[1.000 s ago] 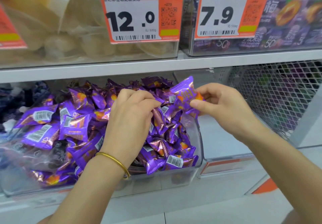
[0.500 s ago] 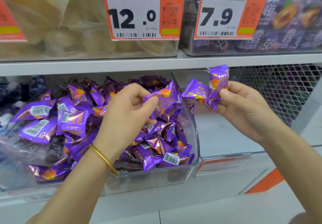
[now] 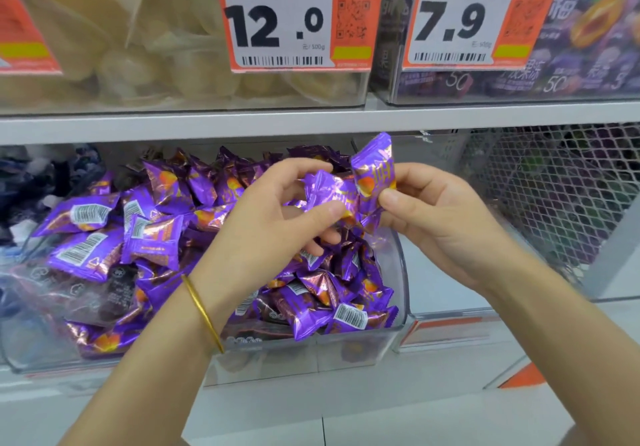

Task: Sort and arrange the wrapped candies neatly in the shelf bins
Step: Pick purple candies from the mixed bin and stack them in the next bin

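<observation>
Above the right end of the clear bin (image 3: 363,347), the right hand (image 3: 446,227) pinches an upright purple candy (image 3: 375,171) between thumb and fingers. The left hand (image 3: 266,217) pinches a second candy (image 3: 327,191) touching it. Heaped candies (image 3: 152,234) fill the bin below.

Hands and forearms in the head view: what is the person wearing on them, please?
The left hand and the right hand are bare, with no gloves or rings in sight, and no sleeves reach the forearms. A thin gold-coloured metal bangle circles the left wrist; the right wrist carries nothing visible.
</observation>
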`<action>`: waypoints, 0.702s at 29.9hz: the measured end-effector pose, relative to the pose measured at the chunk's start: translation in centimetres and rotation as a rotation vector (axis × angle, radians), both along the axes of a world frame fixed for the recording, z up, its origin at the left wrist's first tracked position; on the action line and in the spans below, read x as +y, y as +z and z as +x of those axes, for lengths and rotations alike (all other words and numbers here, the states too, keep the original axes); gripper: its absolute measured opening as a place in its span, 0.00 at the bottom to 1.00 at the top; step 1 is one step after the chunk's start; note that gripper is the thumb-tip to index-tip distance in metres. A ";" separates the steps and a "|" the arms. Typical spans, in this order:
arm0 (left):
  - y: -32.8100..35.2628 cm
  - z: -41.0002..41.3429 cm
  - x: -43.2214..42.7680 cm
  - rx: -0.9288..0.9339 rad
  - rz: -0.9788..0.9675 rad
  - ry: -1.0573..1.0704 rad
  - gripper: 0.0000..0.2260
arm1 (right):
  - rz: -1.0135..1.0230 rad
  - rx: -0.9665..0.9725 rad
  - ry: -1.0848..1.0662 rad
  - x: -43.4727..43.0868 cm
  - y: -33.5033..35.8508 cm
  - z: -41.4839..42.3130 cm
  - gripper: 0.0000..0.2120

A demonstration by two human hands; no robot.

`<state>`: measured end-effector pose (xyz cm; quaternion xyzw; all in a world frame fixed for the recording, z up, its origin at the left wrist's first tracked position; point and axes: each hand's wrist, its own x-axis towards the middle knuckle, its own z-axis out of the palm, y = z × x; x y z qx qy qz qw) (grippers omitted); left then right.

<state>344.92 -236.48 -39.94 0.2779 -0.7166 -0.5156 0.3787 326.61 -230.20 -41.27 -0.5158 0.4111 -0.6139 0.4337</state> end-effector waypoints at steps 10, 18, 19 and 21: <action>0.2 0.2 -0.3 0.096 0.014 0.011 0.14 | 0.022 0.302 -0.018 0.6 1.5 -0.8 0.18; 0.5 0.9 -0.3 0.085 0.025 -0.091 0.09 | 0.114 0.385 -0.126 0.8 2.1 0.4 0.14; 0.4 1.0 -0.3 0.072 0.015 -0.100 0.10 | 0.110 0.399 -0.138 0.8 2.1 0.4 0.14; 0.1 0.9 -0.4 0.027 -0.028 -0.110 0.17 | 0.090 0.417 -0.147 0.9 2.1 0.7 0.14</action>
